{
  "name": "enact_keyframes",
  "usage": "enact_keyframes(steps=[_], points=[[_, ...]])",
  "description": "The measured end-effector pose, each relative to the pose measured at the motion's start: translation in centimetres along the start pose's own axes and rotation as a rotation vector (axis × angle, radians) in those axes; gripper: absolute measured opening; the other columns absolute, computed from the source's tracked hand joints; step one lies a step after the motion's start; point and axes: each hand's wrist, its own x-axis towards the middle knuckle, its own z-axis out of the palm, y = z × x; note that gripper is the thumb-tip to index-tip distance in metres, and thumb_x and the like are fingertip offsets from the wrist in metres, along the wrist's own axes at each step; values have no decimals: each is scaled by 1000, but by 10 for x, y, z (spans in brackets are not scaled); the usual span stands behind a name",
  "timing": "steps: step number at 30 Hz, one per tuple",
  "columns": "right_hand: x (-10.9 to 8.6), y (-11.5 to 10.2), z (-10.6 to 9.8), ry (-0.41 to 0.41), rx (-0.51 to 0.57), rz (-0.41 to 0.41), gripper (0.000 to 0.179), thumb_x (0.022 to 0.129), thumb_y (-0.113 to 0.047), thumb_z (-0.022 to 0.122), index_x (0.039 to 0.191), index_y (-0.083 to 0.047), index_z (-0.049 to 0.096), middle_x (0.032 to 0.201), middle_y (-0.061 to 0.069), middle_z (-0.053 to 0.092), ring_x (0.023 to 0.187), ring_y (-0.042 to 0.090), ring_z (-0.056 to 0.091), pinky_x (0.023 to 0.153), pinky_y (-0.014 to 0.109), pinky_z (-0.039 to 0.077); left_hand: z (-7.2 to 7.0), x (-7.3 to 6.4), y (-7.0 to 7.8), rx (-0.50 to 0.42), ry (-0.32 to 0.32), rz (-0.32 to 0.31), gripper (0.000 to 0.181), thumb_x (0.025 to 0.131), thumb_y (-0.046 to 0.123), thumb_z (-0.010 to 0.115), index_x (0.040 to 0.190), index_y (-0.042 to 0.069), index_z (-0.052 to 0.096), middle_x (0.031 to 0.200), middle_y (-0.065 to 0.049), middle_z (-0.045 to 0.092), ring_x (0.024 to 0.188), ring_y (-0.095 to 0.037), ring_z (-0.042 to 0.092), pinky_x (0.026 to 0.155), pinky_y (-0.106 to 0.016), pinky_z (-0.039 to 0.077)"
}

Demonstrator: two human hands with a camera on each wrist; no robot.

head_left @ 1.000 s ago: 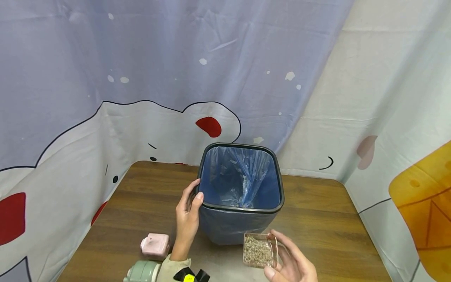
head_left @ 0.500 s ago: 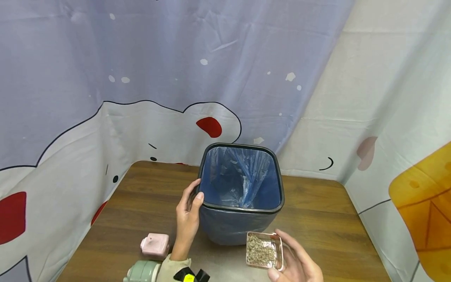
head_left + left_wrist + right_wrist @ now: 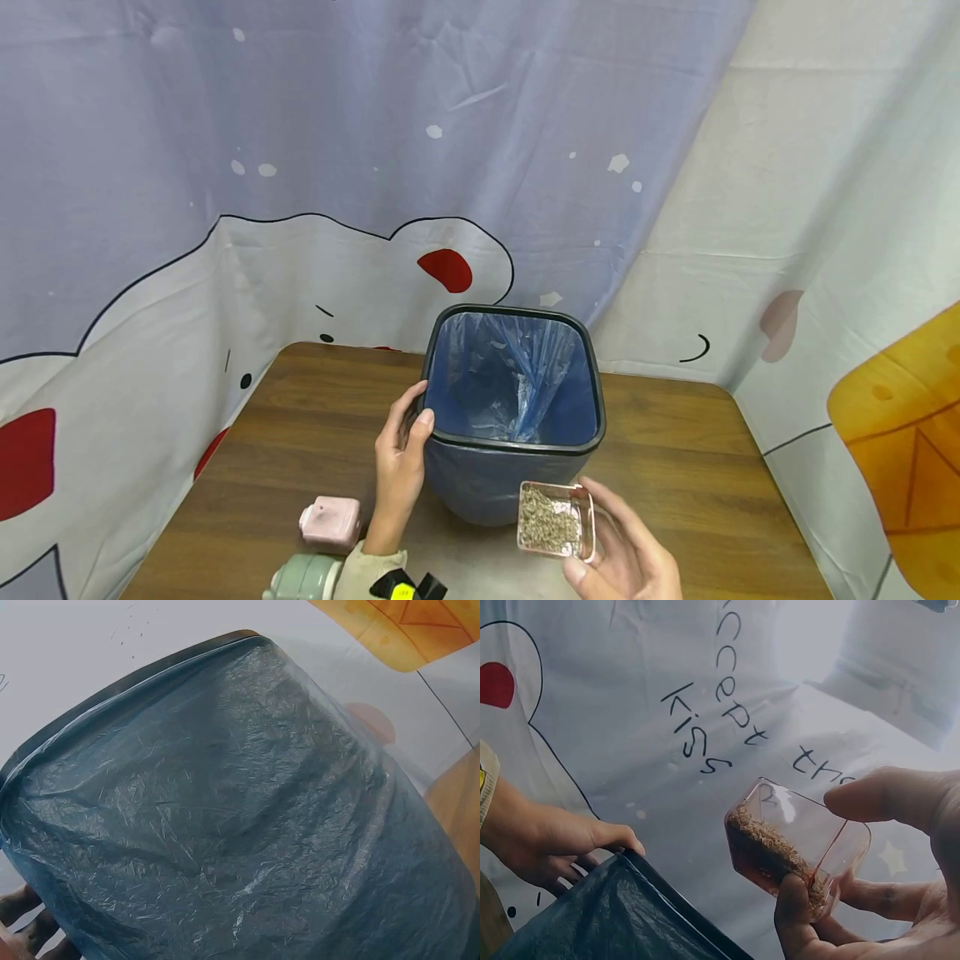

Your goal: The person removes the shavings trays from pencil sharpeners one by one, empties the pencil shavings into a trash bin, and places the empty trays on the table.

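Observation:
A dark blue trash bin (image 3: 502, 479) with a black rim and a blue plastic liner stands on the table. My left hand (image 3: 400, 467) grips the rim on its left side, thumb on top and fingers down the outside. Low in front of the bin, at its right, my right hand (image 3: 633, 554) holds a small clear pinkish box (image 3: 799, 802) by its side. Brown dry flakes (image 3: 546, 527) fill part of this open-topped box. In the right wrist view, the flakes slope toward one side of the tilted box. The left wrist view is mostly the bin's lined outer wall.
On the wooden table (image 3: 675, 467), left of my left forearm, lie a pink bottle-like container (image 3: 332, 521) and a green one (image 3: 306, 577). A printed curtain (image 3: 360, 150) hangs behind the table and along its sides.
My right hand first shifts a little to the right with the box, then back left and slightly up toward the bin. The left hand and the bin stay nearly still.

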Motion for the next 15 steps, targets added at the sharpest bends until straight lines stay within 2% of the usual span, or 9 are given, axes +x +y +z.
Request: enact_keyframes(steps=[6,13,15], points=[[15,-4,5,41,-44,23,64,75,26,48,134,19,22,133,30,38,123,31,44,93,36,44,-2,0,-3,9,-2,-10,38,91,-1,48,129,-2,47,131,-18,48,120,-18,47,95,-17,38],[33,-6,0,49,-75,-26,61,75,29,46,132,21,24,130,30,42,120,31,47,90,33,46,-5,-1,-26,-13,-7,-7,39,92,2,49,131,7,49,132,-12,48,121,-19,46,95,-20,39],[36,-7,-1,62,-76,-10,61,75,28,46,132,20,25,130,31,41,120,31,47,91,33,46,-5,-1,-28,-13,-8,-2,39,93,4,49,131,9,49,132,-10,49,122,-18,46,95,-20,39]])
